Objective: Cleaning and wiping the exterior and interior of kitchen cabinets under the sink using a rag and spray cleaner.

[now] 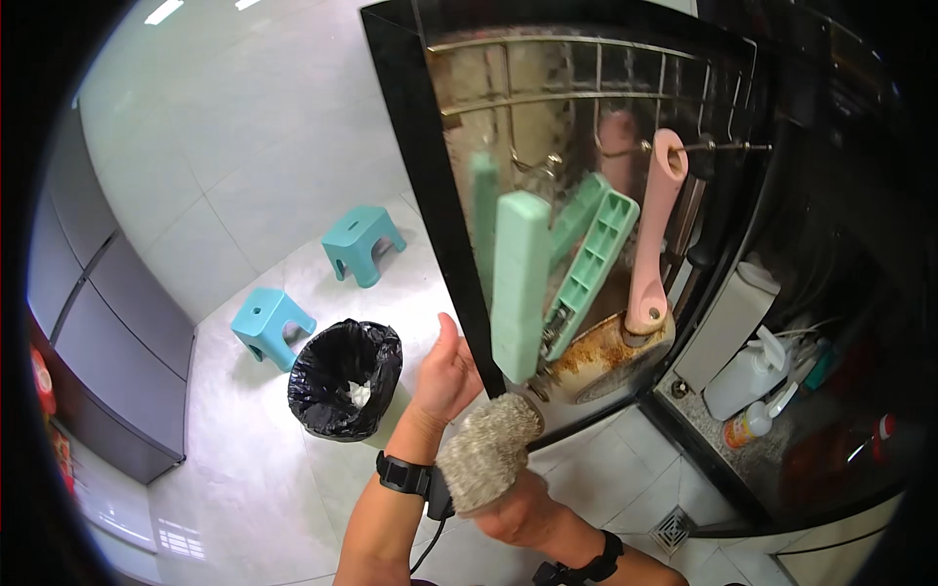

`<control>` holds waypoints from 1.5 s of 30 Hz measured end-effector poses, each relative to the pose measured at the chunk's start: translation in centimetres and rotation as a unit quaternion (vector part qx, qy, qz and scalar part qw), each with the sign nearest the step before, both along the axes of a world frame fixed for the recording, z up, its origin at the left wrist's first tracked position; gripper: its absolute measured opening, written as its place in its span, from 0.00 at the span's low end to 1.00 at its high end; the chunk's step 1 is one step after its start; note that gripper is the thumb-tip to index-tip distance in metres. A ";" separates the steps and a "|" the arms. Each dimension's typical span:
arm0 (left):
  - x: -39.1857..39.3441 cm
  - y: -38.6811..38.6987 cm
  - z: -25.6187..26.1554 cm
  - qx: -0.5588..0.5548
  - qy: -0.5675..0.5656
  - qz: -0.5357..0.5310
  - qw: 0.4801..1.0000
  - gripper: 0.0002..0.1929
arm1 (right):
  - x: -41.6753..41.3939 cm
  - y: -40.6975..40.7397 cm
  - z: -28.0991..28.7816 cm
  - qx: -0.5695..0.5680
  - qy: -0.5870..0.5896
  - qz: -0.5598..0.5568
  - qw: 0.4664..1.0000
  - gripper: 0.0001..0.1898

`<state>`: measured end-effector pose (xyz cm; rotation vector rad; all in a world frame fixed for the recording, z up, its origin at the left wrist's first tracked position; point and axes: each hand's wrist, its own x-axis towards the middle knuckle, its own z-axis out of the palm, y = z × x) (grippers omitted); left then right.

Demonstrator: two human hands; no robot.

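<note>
My left hand reaches to the black frame of a cabinet door, palm towards the frame and thumb up; its far fingers are hidden behind the edge. My right hand grips a fuzzy grey-beige cleaning cloth or pad, whose upper end lies by the door's lower part. A wire rack is on the door. Near it are a mint-green plastic handle, a ribbed green one and a stained pan with a pink handle.
A bin with a black liner stands left of my left hand, with two turquoise stools behind it. Grey cabinets are at far left. A spray bottle and smaller bottle stand at right. A drain is in the floor.
</note>
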<state>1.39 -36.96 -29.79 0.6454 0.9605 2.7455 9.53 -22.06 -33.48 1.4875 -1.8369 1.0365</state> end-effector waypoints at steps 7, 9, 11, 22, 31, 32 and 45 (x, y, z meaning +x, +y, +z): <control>1.8 -0.5 -0.8 0.017 -0.073 0.032 0.997 0.32 | -3.5 -4.4 12.4 -0.203 -0.052 0.012 0.978 0.21; 0.4 -0.4 -1.6 0.029 -0.087 0.044 0.995 0.33 | -5.5 -4.6 11.8 -0.171 -0.041 -0.057 0.983 0.21; -0.9 -0.2 -1.8 0.030 -0.107 0.072 0.991 0.33 | -6.4 -4.4 11.5 -0.154 -0.032 -0.110 0.981 0.21; -0.2 -2.0 -1.9 0.082 -0.109 -0.097 0.986 0.47 | -5.2 -4.1 -2.5 -0.134 -0.204 -0.063 0.968 0.23; 0.1 -2.2 -1.9 0.153 -0.112 -0.204 0.960 0.53 | -3.7 -5.7 -0.1 -0.063 -0.058 -0.127 0.988 0.24; 0.1 -2.5 -2.2 0.133 -0.148 -0.165 0.966 0.52 | -3.9 -5.9 0.1 -0.052 -0.038 -0.142 0.988 0.24; -0.5 -2.3 -3.6 0.120 0.007 -0.199 0.973 0.44 | -2.6 -3.5 -1.1 -0.024 -0.048 -0.125 0.991 0.20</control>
